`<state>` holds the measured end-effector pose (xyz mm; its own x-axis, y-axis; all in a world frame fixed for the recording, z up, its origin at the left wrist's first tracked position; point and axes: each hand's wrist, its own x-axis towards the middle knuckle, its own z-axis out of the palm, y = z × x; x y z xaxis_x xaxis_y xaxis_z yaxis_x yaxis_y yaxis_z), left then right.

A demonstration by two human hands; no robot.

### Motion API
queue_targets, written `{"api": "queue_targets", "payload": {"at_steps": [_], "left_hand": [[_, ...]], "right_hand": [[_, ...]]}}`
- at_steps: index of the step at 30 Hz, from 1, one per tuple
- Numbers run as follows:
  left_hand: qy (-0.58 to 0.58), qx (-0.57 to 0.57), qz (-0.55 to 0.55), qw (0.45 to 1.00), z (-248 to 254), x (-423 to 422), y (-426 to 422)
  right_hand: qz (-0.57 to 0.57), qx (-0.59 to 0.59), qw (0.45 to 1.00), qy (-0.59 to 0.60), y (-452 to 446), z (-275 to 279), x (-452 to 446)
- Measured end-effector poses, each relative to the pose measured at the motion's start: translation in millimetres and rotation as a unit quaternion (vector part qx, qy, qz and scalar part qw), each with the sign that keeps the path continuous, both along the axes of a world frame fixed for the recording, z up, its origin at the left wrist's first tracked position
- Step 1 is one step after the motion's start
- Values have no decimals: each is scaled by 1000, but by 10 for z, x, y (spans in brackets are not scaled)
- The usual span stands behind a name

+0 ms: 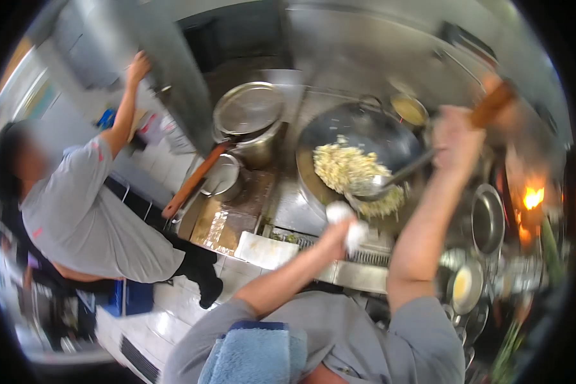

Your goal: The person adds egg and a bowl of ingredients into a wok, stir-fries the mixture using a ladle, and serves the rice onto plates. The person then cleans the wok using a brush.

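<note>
A large dark wok [390,134] holds a heap of pale, chopped food [349,165] on its near left side. My right hand [457,137] is closed around the wooden-ended handle of a metal ladle [371,187]. The ladle's bowl rests in the food. At the wok's near edge, my left hand [340,235] grips a white cloth [351,221]. Motion blurs both hands somewhat.
Left of the wok stand a lidded pot [249,112] and a smaller pot [222,176]. A wooden handle [195,182] juts out there. Flames [533,197] burn at the right, beyond a metal bowl [488,221]. Another person [102,211] stands at the left, one arm raised.
</note>
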<state>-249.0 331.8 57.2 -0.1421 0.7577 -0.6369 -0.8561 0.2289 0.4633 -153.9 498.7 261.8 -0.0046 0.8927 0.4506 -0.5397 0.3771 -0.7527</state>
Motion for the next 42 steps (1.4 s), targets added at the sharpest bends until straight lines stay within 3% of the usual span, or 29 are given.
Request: {"api": "queue_targets", "payload": {"at_steps": [2,3,4,6,9,11,12,14,15,16,18,20,22,24,26,28,31,33,35,36,37,39,42], "left_hand": [[46,55,-61,996,-420,-176,530],[63,77,-67,993,-491,-51,380],[82,113,-67,988,-474,-16,280],[68,32,-19,997,-120,227,-313],[39,58,-33,997,97,165,-411],[26,17,-66,997,-63,-112,252],[60,47,-17,997,-83,-103,402],[99,75,-55,991,-366,-75,395],[83,73,-54,992,-394,-23,192],[64,72,-53,994,-419,59,-115],[19,50,-40,998,108,195,-509],[29,21,-54,998,-72,38,-238],[50,65,-66,994,-137,-154,327],[61,130,-81,986,-454,-196,475],[56,57,-48,996,-297,3,11],[41,59,-43,996,-31,106,-452],[27,34,-38,998,-97,-104,-73],[35,57,22,998,-88,-217,423],[24,66,-29,997,-325,-365,742],[14,71,-39,997,-364,-376,765],[16,72,-61,995,-395,-389,747],[23,70,-103,992,-443,-432,760],[8,38,-112,993,-329,-425,731]], "right_hand": [[-107,-51,989,-87,-160,-397,-263],[-175,11,975,-133,245,-603,-361],[-172,23,978,-120,476,-484,-404],[-85,13,991,-100,693,64,-208],[-20,16,999,-48,181,295,35],[-110,39,990,-78,-142,-81,-79],[-153,38,982,-108,-83,-309,-193],[-226,33,959,-168,277,-464,-365],[-226,37,960,-163,510,-302,-344],[-131,0,983,-130,617,-46,-257],[-66,14,994,-80,458,258,-80],[-140,33,983,-113,-32,-41,-99],[-205,33,973,-102,-388,-325,-310],[-292,52,947,-124,-54,-470,-564],[-284,45,943,-164,404,-118,-535],[-246,66,965,-67,703,342,-414],[-176,72,981,-39,98,881,-237],[-152,112,982,-28,51,759,-261],[-176,140,974,-43,211,170,-412],[-198,109,968,-109,355,-216,-555],[-118,82,983,-110,304,-386,-683],[-93,49,989,-100,468,-457,-560],[-96,61,987,-112,94,-116,-225]]}}
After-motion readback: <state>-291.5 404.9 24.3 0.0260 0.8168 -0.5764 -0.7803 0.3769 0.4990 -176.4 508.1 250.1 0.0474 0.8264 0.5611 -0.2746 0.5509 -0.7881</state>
